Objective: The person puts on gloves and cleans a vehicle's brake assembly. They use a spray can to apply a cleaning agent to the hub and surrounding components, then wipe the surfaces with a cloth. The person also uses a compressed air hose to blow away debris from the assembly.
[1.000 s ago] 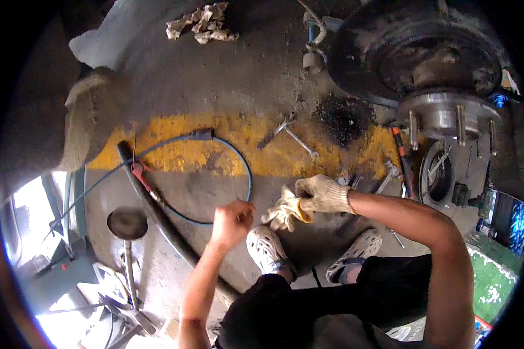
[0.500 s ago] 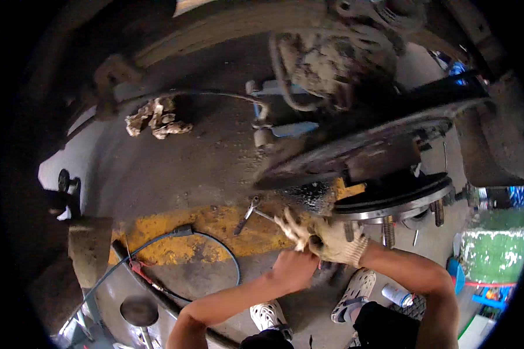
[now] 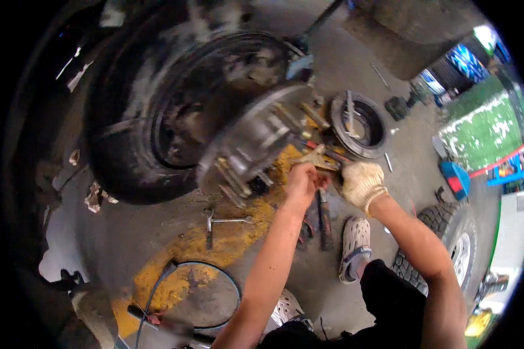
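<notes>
My bare left hand (image 3: 303, 183) has its fingers closed on a pale cloth work glove (image 3: 314, 157), just right of a studded wheel hub (image 3: 247, 148). Beside it, my right hand (image 3: 364, 185) wears a knitted cream glove. Its fingers are curled toward the left hand, and what they grip is hidden. A red-and-dark handled tool (image 3: 332, 152) shows behind both hands. Below them a dark-handled tool (image 3: 325, 224) lies on the floor. The hub, with several long bolts sticking out, is blurred.
A large tyre (image 3: 113, 128) fills the left behind the hub. A round metal ring (image 3: 384, 136) with a tool across it lies at right. On the floor are a ratchet wrench (image 3: 230, 220) and a looped cable (image 3: 239, 285). Another tyre (image 3: 431, 232) lies near my right arm.
My view has swung to the right, so the hub now appears left of my hands and more of the right-hand floor shows. The left hand has moved up beside the gloved right one.
</notes>
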